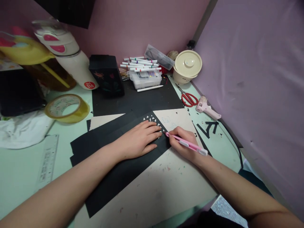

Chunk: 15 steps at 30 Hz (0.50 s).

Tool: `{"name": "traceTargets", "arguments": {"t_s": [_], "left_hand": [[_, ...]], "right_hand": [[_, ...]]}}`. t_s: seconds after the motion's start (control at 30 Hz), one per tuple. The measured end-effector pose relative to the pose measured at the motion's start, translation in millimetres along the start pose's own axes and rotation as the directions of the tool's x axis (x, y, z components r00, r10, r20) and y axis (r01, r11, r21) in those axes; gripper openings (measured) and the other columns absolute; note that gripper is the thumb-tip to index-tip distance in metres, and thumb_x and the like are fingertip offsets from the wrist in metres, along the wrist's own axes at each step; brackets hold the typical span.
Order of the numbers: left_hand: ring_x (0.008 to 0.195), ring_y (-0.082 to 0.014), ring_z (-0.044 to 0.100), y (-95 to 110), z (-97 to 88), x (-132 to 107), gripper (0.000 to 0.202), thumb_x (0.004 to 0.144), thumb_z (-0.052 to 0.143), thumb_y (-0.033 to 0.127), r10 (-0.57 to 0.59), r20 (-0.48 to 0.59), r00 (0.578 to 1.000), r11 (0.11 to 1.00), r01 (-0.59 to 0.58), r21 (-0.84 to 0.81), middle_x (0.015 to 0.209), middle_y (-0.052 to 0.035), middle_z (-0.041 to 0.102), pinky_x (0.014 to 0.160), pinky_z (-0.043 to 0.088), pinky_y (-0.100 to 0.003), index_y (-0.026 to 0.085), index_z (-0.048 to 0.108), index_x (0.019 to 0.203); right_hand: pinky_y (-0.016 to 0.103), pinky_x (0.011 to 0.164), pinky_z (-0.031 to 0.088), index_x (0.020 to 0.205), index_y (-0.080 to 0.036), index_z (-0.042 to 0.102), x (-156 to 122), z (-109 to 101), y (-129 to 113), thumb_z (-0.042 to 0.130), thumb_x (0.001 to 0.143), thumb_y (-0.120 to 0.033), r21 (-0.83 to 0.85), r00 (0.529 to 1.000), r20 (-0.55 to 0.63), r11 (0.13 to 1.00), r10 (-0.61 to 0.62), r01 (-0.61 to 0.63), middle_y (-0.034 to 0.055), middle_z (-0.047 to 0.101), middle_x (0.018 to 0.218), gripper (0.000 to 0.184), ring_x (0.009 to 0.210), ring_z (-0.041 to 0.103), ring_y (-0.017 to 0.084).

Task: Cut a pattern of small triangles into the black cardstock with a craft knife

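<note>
My left hand (140,137) lies flat on a sheet of black paper (118,177), fingers stretched out toward its right end. Small triangular cut-outs (152,117) show pale through the paper just beyond my fingertips. In my right hand (184,142) is a slim pink craft knife (187,144), pinched like a pen. Its tip points at the black paper's right edge, beside the cut-outs; whether the blade touches cannot be made out. Under the paper lies a grey-white board (133,202) with scattered coloured marks.
Red-handled scissors (189,98), a pink glue gun (207,107) and black paper strips (209,129) lie at right. White markers (142,63) top a plastic box at the back, near a lidded bowl (187,66). Left are a tape roll (83,110), a ruler (48,158) and a white bottle (76,66).
</note>
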<state>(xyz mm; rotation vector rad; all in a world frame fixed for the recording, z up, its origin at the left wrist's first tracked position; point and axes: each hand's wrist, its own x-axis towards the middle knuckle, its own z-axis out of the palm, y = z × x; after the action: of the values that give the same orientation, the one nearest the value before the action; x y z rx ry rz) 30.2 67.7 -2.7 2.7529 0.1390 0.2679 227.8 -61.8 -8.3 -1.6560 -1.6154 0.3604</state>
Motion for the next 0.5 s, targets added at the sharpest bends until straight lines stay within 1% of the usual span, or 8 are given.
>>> {"name": "traceTargets", "arguments": {"t_s": [0.13, 0.2, 0.37, 0.5], "left_hand": [[0.135, -0.0305, 0.045, 0.3, 0.9, -0.2, 0.041, 0.097, 0.054, 0.035, 0.006, 0.007, 1.0, 1.0, -0.006, 0.024, 0.14, -0.0129, 0.058, 0.114, 0.037, -0.051, 0.014, 0.06, 0.131], [0.135, -0.0306, 0.046, 0.9, 1.3, 0.0, 0.042, 0.096, 0.055, 0.035, 0.003, 0.009, 1.0, 1.0, -0.003, 0.03, 0.139, -0.0131, 0.058, 0.114, 0.037, -0.052, 0.013, 0.059, 0.132], [0.135, -0.0298, 0.046, 1.8, 3.0, 0.0, 0.041, 0.096, 0.054, 0.035, -0.02, 0.005, 1.0, 1.0, 0.02, 0.023, 0.14, -0.0114, 0.058, 0.115, 0.036, -0.053, 0.017, 0.059, 0.132], [0.135, -0.0297, 0.046, 1.7, 3.6, -0.2, 0.04, 0.097, 0.054, 0.035, -0.021, 0.002, 1.0, 0.999, 0.021, 0.027, 0.14, -0.0114, 0.059, 0.115, 0.036, -0.053, 0.017, 0.059, 0.132]], "right_hand": [[0.023, 0.052, 0.039, 0.073, -0.022, 0.051, -1.2, 2.6, 1.8, 0.053, 0.089, -0.017, -0.114, 0.989, 0.027, 0.982, -0.145, 0.147, -0.002, 0.058, 0.061, 0.017, 0.05, 0.048, 0.01], [0.024, 0.051, 0.037, 0.069, -0.023, 0.048, -0.9, 3.3, 1.7, 0.052, 0.089, -0.015, -0.153, 0.981, 0.028, 0.969, -0.191, 0.193, -0.0028, 0.054, 0.058, 0.021, 0.048, 0.044, 0.01], [0.024, 0.05, 0.035, 0.066, -0.024, 0.042, 0.7, 1.7, -0.6, 0.049, 0.089, -0.015, -0.173, 0.984, 0.054, 0.969, -0.169, 0.176, -0.0035, 0.047, 0.056, 0.025, 0.048, 0.04, 0.011], [0.024, 0.049, 0.034, 0.065, -0.024, 0.041, 1.5, 0.0, -1.9, 0.049, 0.088, -0.016, -0.165, 0.986, 0.063, 0.973, -0.155, 0.163, -0.0039, 0.046, 0.055, 0.026, 0.047, 0.037, 0.011]]}}
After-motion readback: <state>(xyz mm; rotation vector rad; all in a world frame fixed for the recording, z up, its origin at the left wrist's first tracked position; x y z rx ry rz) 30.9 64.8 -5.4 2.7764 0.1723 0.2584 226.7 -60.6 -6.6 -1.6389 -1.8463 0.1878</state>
